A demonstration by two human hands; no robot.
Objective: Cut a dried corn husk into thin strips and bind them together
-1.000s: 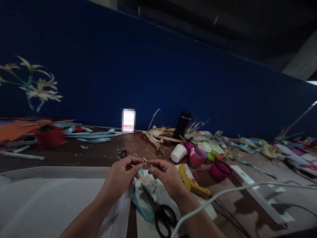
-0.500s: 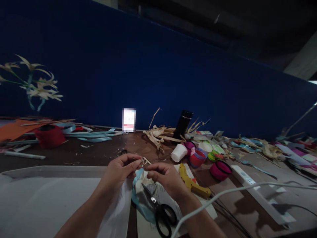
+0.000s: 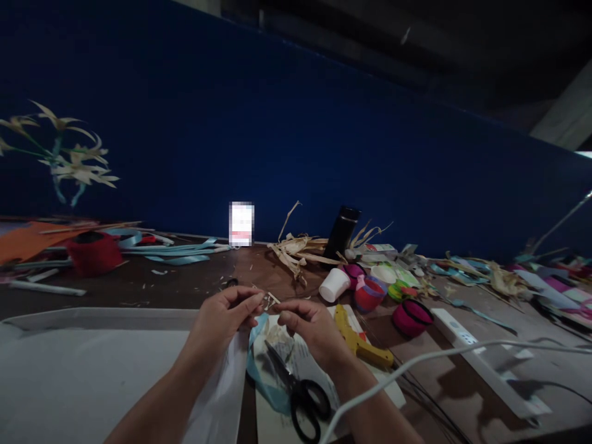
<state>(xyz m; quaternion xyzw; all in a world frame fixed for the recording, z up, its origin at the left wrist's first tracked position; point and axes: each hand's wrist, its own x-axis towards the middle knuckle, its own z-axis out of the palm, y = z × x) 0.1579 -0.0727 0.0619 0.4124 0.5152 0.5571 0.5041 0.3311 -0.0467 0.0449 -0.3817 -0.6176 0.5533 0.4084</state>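
My left hand [image 3: 222, 322] and my right hand [image 3: 311, 328] meet just above the table, fingers pinched together on a small pale strip of dried husk [image 3: 271, 301] held between them. Below the hands lie black-handled scissors [image 3: 298, 387] on a printed paper sheet [image 3: 305, 364] and a light blue scrap [image 3: 256, 370]. A yellow glue gun [image 3: 358, 342] lies just right of my right hand.
A large white sheet [image 3: 92, 376] covers the near left. Husk pile [image 3: 296, 250], black flask [image 3: 341, 231], white cup [image 3: 333, 285], coloured tape rolls [image 3: 411, 316], a power strip [image 3: 485, 364] and white cable [image 3: 439, 357] crowd the right. Red bowl [image 3: 91, 253], blue ribbons and paper flowers [image 3: 69, 163] sit left.
Both hands have dropped slightly toward the table and stay pinched on the small husk piece; the fingers have shifted a little on it.
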